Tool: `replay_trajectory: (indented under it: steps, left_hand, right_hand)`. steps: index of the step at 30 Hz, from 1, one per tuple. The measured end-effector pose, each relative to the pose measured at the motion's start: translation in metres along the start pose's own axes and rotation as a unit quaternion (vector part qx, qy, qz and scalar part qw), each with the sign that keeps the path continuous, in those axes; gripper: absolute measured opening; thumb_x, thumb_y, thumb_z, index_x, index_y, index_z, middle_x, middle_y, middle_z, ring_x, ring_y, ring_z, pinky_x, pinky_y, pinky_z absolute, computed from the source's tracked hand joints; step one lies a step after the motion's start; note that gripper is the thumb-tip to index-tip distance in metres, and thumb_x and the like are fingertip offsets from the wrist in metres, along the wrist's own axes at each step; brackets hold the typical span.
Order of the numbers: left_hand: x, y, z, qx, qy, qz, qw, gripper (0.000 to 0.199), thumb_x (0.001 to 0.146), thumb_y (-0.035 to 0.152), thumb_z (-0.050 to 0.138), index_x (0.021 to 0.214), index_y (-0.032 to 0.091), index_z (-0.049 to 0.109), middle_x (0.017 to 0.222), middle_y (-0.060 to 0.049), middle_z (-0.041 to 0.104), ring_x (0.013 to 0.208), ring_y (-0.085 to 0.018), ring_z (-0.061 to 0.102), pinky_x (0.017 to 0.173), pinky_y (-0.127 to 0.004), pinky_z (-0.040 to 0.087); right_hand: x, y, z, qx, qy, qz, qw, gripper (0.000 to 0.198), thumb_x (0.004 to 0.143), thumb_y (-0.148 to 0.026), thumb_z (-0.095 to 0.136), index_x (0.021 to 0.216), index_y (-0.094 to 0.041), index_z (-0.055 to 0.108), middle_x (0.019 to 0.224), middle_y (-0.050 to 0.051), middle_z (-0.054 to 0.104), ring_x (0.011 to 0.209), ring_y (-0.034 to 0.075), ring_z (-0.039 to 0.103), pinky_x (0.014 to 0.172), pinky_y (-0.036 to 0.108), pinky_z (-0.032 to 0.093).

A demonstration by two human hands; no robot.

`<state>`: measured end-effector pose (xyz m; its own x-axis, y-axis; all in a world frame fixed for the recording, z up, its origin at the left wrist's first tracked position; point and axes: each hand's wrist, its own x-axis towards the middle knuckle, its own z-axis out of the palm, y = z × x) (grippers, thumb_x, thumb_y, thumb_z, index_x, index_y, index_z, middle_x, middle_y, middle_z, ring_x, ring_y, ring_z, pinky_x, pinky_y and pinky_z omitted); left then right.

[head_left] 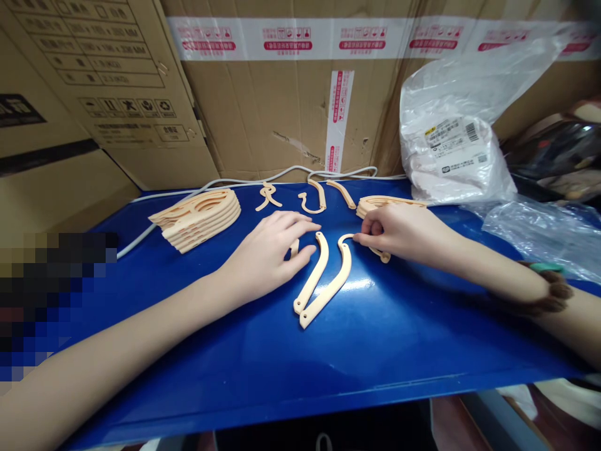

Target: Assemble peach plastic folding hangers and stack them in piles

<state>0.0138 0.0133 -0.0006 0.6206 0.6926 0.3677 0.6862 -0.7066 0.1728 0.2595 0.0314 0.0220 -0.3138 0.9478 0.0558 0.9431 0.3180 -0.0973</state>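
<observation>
Two curved cream hanger arms with holes at their ends lie side by side on the blue table. My left hand rests just left of them, its fingers stretched and the thumb apart. Behind that thumb shows part of a small cream piece; the rest is hidden. My right hand pinches a thin cream hook at the top of the right arm. Below those fingers another cream piece with a rounded end sticks out, mostly covered.
Stacked cream hangers stand at the left, with another stack behind my right hand. Loose hooks and arms lie at the back. A white cable, cardboard boxes and a plastic bag border the table.
</observation>
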Motion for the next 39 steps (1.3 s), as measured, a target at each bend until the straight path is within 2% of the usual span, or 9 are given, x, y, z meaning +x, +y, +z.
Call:
replay_trajectory:
  steps: [5,10,13,17,21,26,32,35,39]
  left_hand:
    - [0.001,0.009,-0.003,0.006,-0.043,0.057,0.997,0.029,0.099,0.037,0.047,0.115,0.023,0.067,0.125,-0.004,0.067,0.127,-0.024,0.053,0.115,-0.052,0.026]
    - [0.000,0.013,-0.005,0.033,-0.007,0.068,0.997,0.030,0.092,0.048,0.057,0.096,0.020,0.068,0.110,-0.005,0.072,0.111,-0.024,0.061,0.108,-0.046,0.033]
    - [-0.001,0.017,-0.004,0.050,-0.008,0.067,0.997,0.035,0.089,0.053,0.060,0.100,0.020,0.066,0.112,-0.006,0.071,0.111,-0.025,0.060,0.107,-0.046,0.033]
    - [-0.004,0.023,-0.002,0.061,-0.025,0.045,0.997,0.041,0.088,0.055,0.059,0.106,0.018,0.063,0.116,-0.008,0.068,0.114,-0.027,0.057,0.108,-0.047,0.032]
    - [-0.005,0.023,0.000,0.086,-0.004,0.024,0.996,0.037,0.092,0.050,0.056,0.107,0.017,0.060,0.119,-0.010,0.066,0.113,-0.029,0.056,0.101,-0.047,0.038]
    - [-0.004,0.020,0.001,0.093,0.018,-0.020,0.995,0.035,0.090,0.049,0.059,0.100,0.015,0.056,0.114,-0.013,0.065,0.111,-0.031,0.056,0.094,-0.046,0.044]
    - [-0.004,0.017,0.002,0.066,-0.040,-0.020,0.997,0.029,0.094,0.044,0.051,0.081,0.018,0.052,0.123,-0.014,0.062,0.128,-0.034,0.045,0.108,-0.051,0.037]
    - [-0.004,0.016,0.002,0.037,-0.040,-0.006,0.998,0.023,0.094,0.036,0.050,0.079,0.019,0.050,0.128,-0.012,0.059,0.134,-0.032,0.039,0.112,-0.050,0.033]
    - [-0.003,0.017,0.001,0.012,-0.016,0.015,1.000,0.017,0.090,0.026,0.052,0.076,0.020,0.045,0.114,-0.009,0.062,0.120,-0.027,0.048,0.109,-0.046,0.035]
  right_hand:
    - [-0.002,-0.007,0.003,-0.004,0.022,0.002,1.000,0.022,0.082,-0.035,0.057,0.077,-0.021,0.072,0.062,0.002,0.068,0.058,0.017,0.058,0.054,0.028,0.032]
    - [-0.004,-0.011,0.004,-0.034,0.028,0.003,0.999,0.020,0.084,-0.035,0.057,0.082,-0.020,0.071,0.067,0.003,0.070,0.061,0.017,0.060,0.055,0.028,0.032]
    - [-0.005,-0.012,0.004,-0.078,0.039,0.000,0.996,0.028,0.090,-0.041,0.053,0.084,-0.019,0.069,0.070,0.005,0.070,0.061,0.018,0.060,0.054,0.028,0.030]
    - [-0.009,-0.005,-0.001,-0.112,0.021,-0.020,0.993,0.041,0.092,-0.051,0.050,0.069,-0.020,0.065,0.068,0.006,0.067,0.062,0.018,0.058,0.053,0.029,0.029]
    - [-0.011,0.004,-0.009,-0.064,-0.039,-0.060,0.995,0.040,0.086,-0.055,0.057,0.063,-0.023,0.063,0.060,0.001,0.063,0.055,0.015,0.053,0.052,0.028,0.031]
    - [-0.008,0.005,-0.007,0.019,-0.088,-0.040,0.995,0.024,0.080,-0.041,0.062,0.065,-0.023,0.065,0.059,-0.001,0.064,0.051,0.013,0.052,0.049,0.028,0.033]
    - [-0.003,0.000,-0.002,0.131,-0.052,-0.001,0.990,0.022,0.076,-0.038,0.060,0.061,-0.022,0.063,0.054,-0.002,0.058,0.051,0.013,0.049,0.050,0.028,0.033]
    - [0.000,-0.003,0.003,0.275,-0.024,0.005,0.961,0.021,0.079,-0.035,0.056,0.063,-0.021,0.059,0.056,-0.002,0.053,0.052,0.011,0.044,0.049,0.026,0.031]
    - [0.003,-0.010,0.015,0.510,0.016,0.016,0.860,0.023,0.082,-0.031,0.053,0.065,-0.021,0.042,0.054,-0.006,0.037,0.046,0.007,0.029,0.044,0.022,0.022]
